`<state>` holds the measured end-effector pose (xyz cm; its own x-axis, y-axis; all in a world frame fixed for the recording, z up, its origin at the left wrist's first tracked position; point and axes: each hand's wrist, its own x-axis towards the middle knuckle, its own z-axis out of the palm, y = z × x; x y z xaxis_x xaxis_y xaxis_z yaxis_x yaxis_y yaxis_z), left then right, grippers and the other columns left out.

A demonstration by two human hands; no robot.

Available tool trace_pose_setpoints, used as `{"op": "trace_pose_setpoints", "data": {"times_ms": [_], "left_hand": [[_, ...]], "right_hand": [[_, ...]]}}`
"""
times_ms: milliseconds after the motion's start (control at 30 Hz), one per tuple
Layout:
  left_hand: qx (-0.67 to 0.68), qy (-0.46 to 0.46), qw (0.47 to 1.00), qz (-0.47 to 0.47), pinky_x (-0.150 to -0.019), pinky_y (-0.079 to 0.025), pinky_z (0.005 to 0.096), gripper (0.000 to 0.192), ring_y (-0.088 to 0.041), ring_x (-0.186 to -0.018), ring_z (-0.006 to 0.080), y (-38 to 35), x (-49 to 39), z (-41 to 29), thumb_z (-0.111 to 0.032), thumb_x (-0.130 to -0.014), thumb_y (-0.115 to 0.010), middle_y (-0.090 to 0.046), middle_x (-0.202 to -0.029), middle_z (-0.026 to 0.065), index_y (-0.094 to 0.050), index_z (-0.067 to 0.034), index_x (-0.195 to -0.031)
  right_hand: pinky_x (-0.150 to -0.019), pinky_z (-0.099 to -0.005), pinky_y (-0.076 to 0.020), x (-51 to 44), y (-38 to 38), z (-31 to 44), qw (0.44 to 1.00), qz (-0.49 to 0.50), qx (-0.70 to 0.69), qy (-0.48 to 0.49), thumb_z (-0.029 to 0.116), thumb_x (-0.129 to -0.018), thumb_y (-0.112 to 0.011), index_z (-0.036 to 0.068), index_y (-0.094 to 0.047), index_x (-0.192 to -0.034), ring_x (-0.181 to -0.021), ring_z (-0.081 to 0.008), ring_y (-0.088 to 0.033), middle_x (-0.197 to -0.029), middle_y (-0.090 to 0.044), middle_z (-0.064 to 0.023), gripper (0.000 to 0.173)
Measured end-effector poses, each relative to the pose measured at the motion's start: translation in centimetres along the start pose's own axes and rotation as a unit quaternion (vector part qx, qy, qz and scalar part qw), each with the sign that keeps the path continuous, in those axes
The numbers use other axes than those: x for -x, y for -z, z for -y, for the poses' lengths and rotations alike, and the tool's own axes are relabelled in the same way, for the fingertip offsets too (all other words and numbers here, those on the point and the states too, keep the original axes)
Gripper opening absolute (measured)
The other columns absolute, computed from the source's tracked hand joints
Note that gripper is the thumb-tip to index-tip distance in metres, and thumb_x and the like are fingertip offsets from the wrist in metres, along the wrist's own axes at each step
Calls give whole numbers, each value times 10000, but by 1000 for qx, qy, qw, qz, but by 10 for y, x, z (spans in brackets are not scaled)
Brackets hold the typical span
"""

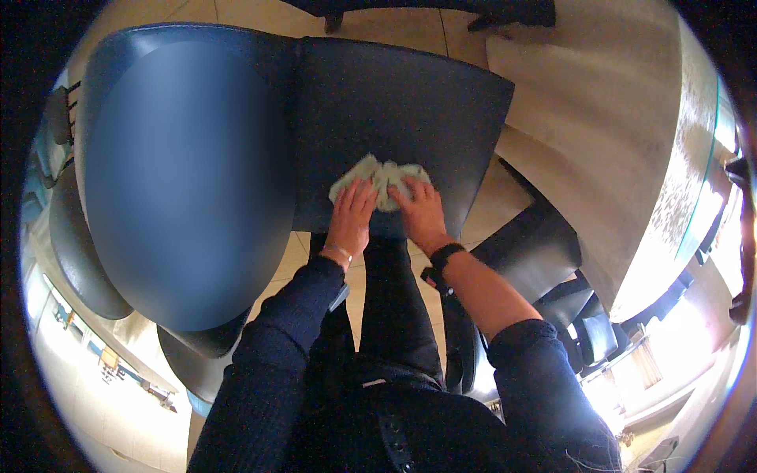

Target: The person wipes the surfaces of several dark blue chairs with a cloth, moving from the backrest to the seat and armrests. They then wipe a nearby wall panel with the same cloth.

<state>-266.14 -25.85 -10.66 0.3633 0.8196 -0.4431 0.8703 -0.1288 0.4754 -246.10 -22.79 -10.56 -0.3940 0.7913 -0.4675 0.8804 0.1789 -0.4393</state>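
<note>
A pale, crumpled cloth point(387, 177) lies on the dark, smooth seat of a chair point(402, 106). My left hand point(353, 216) rests on the cloth's left part with its fingers over the fabric. On the right part is my right hand point(421, 210), its fingers bent onto the cloth near the seat's front edge. Both hands hold the one cloth between them, and the fingertips are partly sunk in its folds. The chair's backrest point(195, 32) rises at the left, mostly covered by a blurred oval.
A table with a long beige tablecloth point(579, 106) stands at the right. Below it are more dark chairs point(532, 254). Another dark rounded chair point(89, 248) is at the far left. Tiled floor point(502, 183) shows between the furniture, and dark furniture feet point(334, 22) show at the top.
</note>
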Motion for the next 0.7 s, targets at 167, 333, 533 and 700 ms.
{"op": "trace_pose_setpoints", "data": {"times_ms": [167,333,533,700], "left_hand": [[1,-93,995,33,-1262,-267,507,549,-287,-1552,338,-10,44,12,-19,-914,-577,-389,-1630,112,-541,-47,-1461],[-14,-61,996,-71,-1261,-270,505,552,-296,-1543,358,21,-41,15,-14,-914,-575,-375,-1635,132,-531,-31,-1464],[-49,-44,993,-98,-1258,-243,515,601,-278,-1540,391,49,-123,5,-29,-880,-607,-368,-1636,142,-517,-18,-1474],[-77,-55,991,93,-1289,-180,490,517,-221,-1585,329,16,-58,-18,-70,-998,-460,-320,-1683,117,-514,-45,-1512]], "right_hand": [[-1000,-494,-494,43,-10,3,997,19,-58,56,9,-804,-655,235,-643,-1333,-1283,-384,-519,-1357,-560,-147,576],[-1024,-491,-473,-20,39,-3,994,-92,-40,45,-3,-797,-641,190,-679,-1289,-1247,-379,-538,-1360,-572,-136,529],[-1036,-492,-452,-87,61,-35,982,-190,13,15,-1,-798,-642,205,-664,-1282,-1276,-371,-518,-1400,-557,-121,526],[-1030,-506,-450,-10,15,-27,996,-74,-1,-51,-8,-781,-651,219,-656,-1292,-1316,-372,-488,-1452,-524,-118,559]]}}
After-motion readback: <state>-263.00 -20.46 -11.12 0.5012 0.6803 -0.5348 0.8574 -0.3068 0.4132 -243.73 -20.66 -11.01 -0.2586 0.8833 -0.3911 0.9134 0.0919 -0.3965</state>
